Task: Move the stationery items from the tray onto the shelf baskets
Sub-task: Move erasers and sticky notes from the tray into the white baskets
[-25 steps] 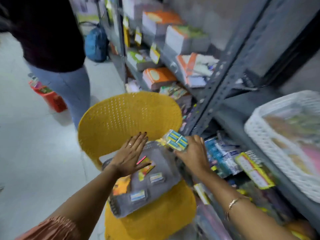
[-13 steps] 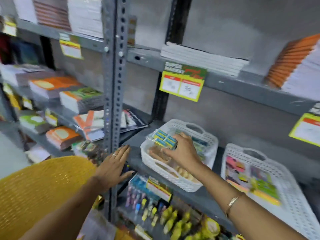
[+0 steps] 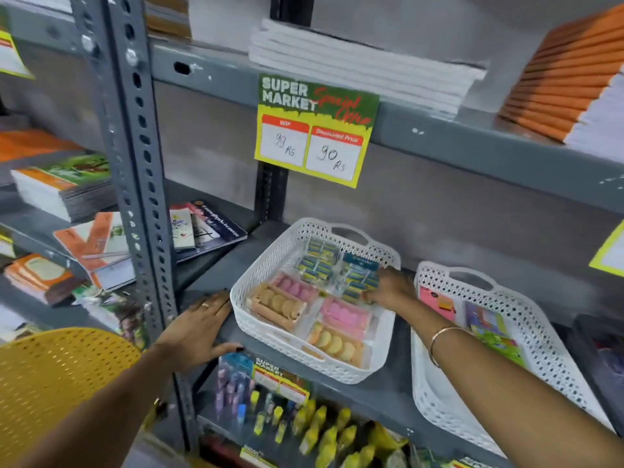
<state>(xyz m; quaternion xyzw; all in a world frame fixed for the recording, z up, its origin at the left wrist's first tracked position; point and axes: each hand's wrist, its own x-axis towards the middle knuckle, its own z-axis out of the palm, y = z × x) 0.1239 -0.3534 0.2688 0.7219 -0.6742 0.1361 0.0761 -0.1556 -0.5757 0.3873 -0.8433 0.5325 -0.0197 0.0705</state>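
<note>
A white perforated basket (image 3: 256, 275) stands on the grey shelf (image 3: 209, 275). It holds packs of pink (image 3: 293, 287) and tan (image 3: 277, 304) erasers and a blue pack (image 3: 317, 261) at the back. My right hand (image 3: 391, 287) reaches over the basket's right rim, and its fingers grip a second blue eraser pack (image 3: 356, 275) that lies low inside next to the first. My left hand (image 3: 196, 329) rests flat on the shelf's front edge, left of the basket, and holds nothing. The tray is out of view.
A second white basket (image 3: 540, 319) with colourful packs stands to the right. A perforated steel post (image 3: 135, 163) rises on the left. A price sign (image 3: 314, 130) hangs above the basket. A yellow chair back (image 3: 50, 383) is at the lower left, and pens and yellow items (image 3: 317, 430) fill the shelf below.
My right hand carried the blue pack from the tray on the chair up to the shelf and lowered it into the basket. My left hand moved from the tray to the shelf edge.
</note>
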